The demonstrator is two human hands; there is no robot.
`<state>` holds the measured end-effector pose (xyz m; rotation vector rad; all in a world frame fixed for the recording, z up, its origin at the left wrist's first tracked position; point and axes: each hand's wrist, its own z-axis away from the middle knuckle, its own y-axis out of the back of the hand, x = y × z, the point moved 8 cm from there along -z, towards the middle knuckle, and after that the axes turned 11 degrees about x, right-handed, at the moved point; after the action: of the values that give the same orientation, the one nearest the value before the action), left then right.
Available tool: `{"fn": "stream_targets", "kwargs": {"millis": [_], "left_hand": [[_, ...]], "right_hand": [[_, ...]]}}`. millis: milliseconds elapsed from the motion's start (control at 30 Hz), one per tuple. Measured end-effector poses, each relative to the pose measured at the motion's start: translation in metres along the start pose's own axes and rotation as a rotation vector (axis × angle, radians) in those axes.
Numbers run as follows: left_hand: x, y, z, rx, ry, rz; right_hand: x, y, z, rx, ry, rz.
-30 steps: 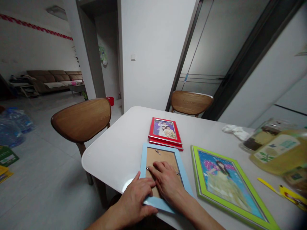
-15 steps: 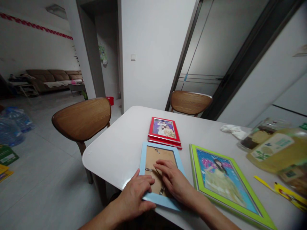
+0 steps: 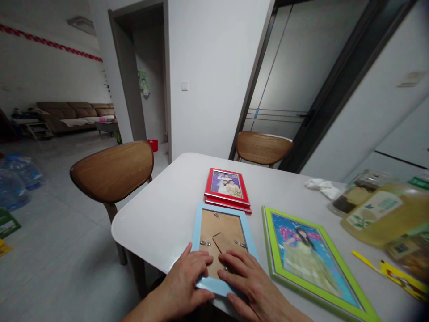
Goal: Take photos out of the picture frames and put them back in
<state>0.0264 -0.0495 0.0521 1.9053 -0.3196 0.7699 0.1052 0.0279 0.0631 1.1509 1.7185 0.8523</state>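
A light blue picture frame point(image 3: 199, 219) lies face down at the table's near edge, its brown backing board point(image 3: 223, 228) showing. Small metal clips sit along the board's edges, and a thin dark bent wire point(image 3: 217, 241) lies across its middle. My left hand point(image 3: 189, 275) grips the lower left corner, fingers curled over the edge onto the board and thumb by the bottom rail. On the lower right part rests my right hand point(image 3: 251, 281), its fingers spread over the board and partly hiding the bottom clip. Its thumb is beside the bottom rail.
Beyond the blue frame lie stacked red picture frames point(image 3: 228, 185). A green picture frame point(image 3: 315, 259) lies to the right. Further right are a yellow-handled tool point(image 3: 365, 260), a yellow packet point(image 3: 402, 277), a large bottle of yellow liquid point(image 3: 375, 214), a jar point(image 3: 355, 192) and crumpled tissue point(image 3: 321, 187).
My right hand has moved down toward the frame's lower right and its fingers have spread, uncovering the bent wire and the right-hand clip. My left hand stays at the lower left corner.
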Motion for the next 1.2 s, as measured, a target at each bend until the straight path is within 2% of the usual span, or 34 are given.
{"fn": "stream_targets", "kwargs": {"millis": [67, 200, 333, 467, 567, 733, 1000, 1100, 1200], "left_hand": [[0.000, 0.000, 0.000, -0.012, 0.007, 0.002], [-0.001, 0.000, 0.001, -0.001, 0.001, -0.011], [-0.003, -0.002, 0.000, -0.013, -0.017, -0.037], [-0.003, -0.003, 0.000, -0.001, -0.047, -0.044], [-0.003, -0.003, 0.000, 0.019, -0.059, -0.032], [-0.003, -0.005, 0.000, -0.018, -0.056, -0.054], [-0.005, -0.010, 0.003, 0.019, -0.020, -0.088], [-0.005, -0.009, 0.003, 0.051, -0.009, -0.062], [-0.001, 0.001, 0.006, 0.084, -0.012, 0.002]], "right_hand": [[0.013, 0.002, -0.007, 0.073, -0.090, 0.005], [0.057, 0.007, -0.037, 0.255, -0.367, 0.100], [0.096, -0.006, -0.074, 0.207, -0.535, 0.199], [0.121, -0.017, -0.087, 0.223, -0.674, 0.249], [0.129, -0.021, -0.086, 0.230, -0.729, 0.258], [0.134, -0.022, -0.085, 0.228, -0.775, 0.241], [0.136, -0.020, -0.085, 0.358, -0.835, 0.122], [0.138, -0.006, -0.083, 0.439, -0.828, -0.020], [0.144, 0.021, -0.065, 0.553, -0.836, -0.192]]}}
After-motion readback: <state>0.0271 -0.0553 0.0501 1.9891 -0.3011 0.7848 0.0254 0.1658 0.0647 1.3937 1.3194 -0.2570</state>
